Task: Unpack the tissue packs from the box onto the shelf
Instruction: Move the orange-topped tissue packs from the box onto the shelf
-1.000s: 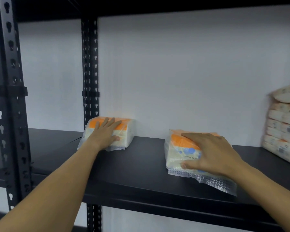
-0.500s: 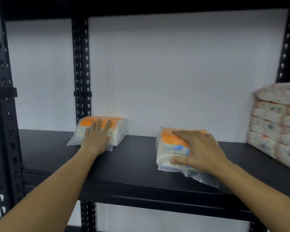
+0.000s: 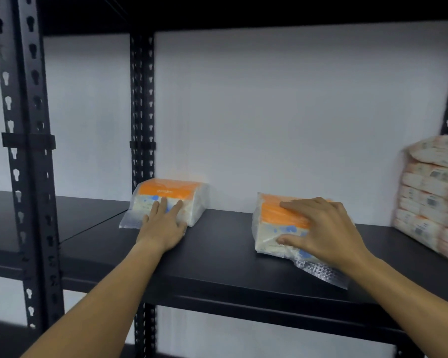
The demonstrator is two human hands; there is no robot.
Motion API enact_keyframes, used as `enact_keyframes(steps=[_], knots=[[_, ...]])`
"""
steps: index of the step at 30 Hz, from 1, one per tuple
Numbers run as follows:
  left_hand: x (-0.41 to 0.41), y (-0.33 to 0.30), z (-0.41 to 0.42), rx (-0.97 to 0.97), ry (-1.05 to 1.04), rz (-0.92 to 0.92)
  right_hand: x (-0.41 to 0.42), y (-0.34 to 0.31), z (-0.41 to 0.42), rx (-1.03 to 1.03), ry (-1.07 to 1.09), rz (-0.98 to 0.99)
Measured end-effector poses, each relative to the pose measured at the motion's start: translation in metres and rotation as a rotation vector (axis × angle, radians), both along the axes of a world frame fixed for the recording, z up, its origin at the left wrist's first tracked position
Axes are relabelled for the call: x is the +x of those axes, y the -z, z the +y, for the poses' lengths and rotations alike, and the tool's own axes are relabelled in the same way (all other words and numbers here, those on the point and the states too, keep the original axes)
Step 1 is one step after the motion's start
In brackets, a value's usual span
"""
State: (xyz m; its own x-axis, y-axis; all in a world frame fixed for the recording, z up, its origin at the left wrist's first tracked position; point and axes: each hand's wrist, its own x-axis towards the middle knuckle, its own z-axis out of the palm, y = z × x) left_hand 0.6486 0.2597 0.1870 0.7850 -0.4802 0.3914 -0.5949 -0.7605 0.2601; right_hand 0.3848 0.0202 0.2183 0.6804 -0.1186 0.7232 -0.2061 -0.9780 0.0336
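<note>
Your right hand (image 3: 323, 228) grips the right tissue pack (image 3: 274, 220), fingers curled over it, mid-depth on the shelf (image 3: 217, 251), while your left hand (image 3: 163, 224) rests flat, fingers straight, on the left tissue pack (image 3: 171, 191) farther back by the wall.

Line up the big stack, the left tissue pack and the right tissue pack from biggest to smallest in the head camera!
1. Stack, though the picture edge cuts it off.
2. Right tissue pack.
3. Left tissue pack.
The two packs look like the same kind. The right one sits nearer the camera, so that ranking is unsure.
</note>
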Motion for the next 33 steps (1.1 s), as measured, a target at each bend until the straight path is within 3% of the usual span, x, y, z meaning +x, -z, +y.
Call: enact_keyframes(steps=[14,21,33], knots=[[-0.008,0.0,0.001,-0.098,-0.079,-0.049,0.065,-0.021,0.02,0.127,-0.202,-0.26],[-0.013,-0.001,0.002,-0.161,-0.176,0.06,0.136,-0.065,0.05,0.062,-0.295,-0.329],[-0.01,-0.002,0.001,-0.158,-0.148,0.16,0.263,-0.103,0.108,-0.064,-0.298,-0.245]])
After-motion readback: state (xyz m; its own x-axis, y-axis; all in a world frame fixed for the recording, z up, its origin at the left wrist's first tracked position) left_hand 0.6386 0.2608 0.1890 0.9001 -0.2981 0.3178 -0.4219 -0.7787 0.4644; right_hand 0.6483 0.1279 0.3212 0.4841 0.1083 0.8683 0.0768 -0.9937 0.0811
